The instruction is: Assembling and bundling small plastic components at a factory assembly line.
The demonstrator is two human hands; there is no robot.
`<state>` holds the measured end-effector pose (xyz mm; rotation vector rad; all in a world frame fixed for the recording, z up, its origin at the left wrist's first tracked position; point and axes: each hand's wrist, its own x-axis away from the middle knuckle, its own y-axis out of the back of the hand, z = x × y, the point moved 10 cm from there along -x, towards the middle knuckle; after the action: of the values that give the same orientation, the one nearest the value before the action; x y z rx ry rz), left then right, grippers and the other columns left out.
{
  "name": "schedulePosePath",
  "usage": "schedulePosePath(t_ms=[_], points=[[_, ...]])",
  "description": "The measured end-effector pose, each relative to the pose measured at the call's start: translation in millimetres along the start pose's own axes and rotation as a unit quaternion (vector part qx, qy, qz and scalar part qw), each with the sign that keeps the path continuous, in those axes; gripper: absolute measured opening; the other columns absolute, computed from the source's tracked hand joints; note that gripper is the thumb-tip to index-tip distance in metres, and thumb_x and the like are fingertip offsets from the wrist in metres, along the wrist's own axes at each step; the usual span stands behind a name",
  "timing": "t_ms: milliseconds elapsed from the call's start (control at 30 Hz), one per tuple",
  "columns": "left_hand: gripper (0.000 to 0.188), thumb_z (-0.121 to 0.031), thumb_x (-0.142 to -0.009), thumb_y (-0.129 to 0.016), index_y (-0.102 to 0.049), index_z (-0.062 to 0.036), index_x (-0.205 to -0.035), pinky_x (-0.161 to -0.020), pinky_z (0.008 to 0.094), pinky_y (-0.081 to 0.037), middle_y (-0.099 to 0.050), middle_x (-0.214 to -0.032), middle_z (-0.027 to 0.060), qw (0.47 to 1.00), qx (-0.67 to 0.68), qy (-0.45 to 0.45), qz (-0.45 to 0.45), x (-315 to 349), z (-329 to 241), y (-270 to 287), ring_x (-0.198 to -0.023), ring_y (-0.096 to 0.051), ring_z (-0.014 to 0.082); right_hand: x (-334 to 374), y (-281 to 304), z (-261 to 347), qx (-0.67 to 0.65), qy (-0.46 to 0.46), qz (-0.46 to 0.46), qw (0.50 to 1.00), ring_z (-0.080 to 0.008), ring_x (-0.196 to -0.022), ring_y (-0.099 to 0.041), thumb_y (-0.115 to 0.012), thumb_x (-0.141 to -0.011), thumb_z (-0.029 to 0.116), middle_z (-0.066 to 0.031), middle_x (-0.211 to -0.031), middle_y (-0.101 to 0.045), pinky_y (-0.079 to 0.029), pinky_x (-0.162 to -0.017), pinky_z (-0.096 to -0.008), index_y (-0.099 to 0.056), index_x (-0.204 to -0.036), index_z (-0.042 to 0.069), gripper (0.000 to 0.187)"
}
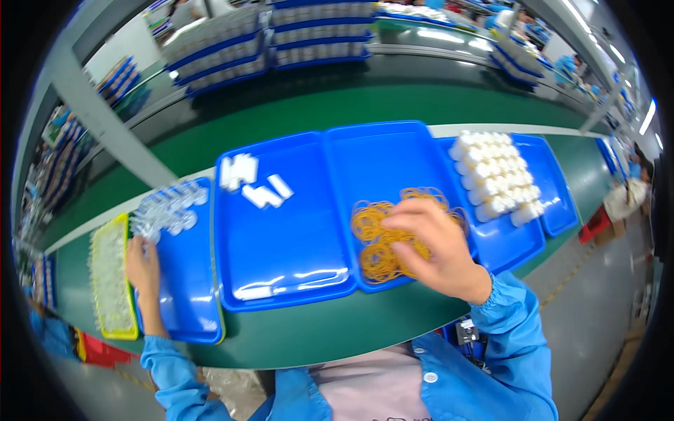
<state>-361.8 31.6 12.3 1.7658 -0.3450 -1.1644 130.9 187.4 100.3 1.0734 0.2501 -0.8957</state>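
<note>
My left hand (144, 272) reaches to the near-left edge of a heap of clear plastic parts (168, 210) in the leftmost blue tray (184, 302). Its fingertips touch the heap, but blur hides whether they grip a piece. Over another blue tray (382, 158) hovers my right hand (439, 245), fingers curled and thumb apart, with nothing visible between them. Beneath and beside it lie piles of thin orange rings (379, 259), partly covered by the hand. Between these trays, a wide blue tray (288, 238) holds several short white cylinders (263, 193) toward its far-left corner.
Rows of white bottle-like pieces (495, 175) fill part of a blue tray at right. At far left stands a yellow-rimmed tray (112, 281) of clear pieces. Stacked filled trays (323, 35) stand beyond the green bench (302, 340); a grey post (105, 116) rises at left.
</note>
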Motion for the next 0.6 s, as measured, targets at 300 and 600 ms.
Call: schedulePosePath(t_ms=[300,600], points=[[0.018,-0.002,-0.088,-0.062,-0.057,-0.0009,-0.105,-0.070,0.0221,-0.048,-0.055,-0.093,0.0017,0.829,0.531,0.162,0.067,61.5,-67.4,64.9,-0.081,-0.061,0.0104,-134.3,-179.1,-65.4,0.072,-0.060,0.198,0.976,-0.0347,-0.105,-0.058,-0.058,-0.088,0.017,-0.0173,-0.110,-0.063,-0.046,-0.091,-0.0446,-0.054,-0.129,0.008,0.042],[0.027,-0.008,-0.087,-0.067,-0.056,-0.0007,-0.111,-0.066,0.0274,-0.056,-0.065,-0.093,0.0087,0.701,0.664,0.243,0.095,141.9,-104.2,59.5,-0.081,-0.067,0.0179,-111.6,-236.5,-82.7,0.087,-0.057,0.304,0.947,-0.0350,-0.097,-0.061,-0.061,-0.080,0.003,-0.0193,-0.106,-0.056,-0.049,-0.083,-0.0414,-0.059,-0.103,0.007,0.023]])
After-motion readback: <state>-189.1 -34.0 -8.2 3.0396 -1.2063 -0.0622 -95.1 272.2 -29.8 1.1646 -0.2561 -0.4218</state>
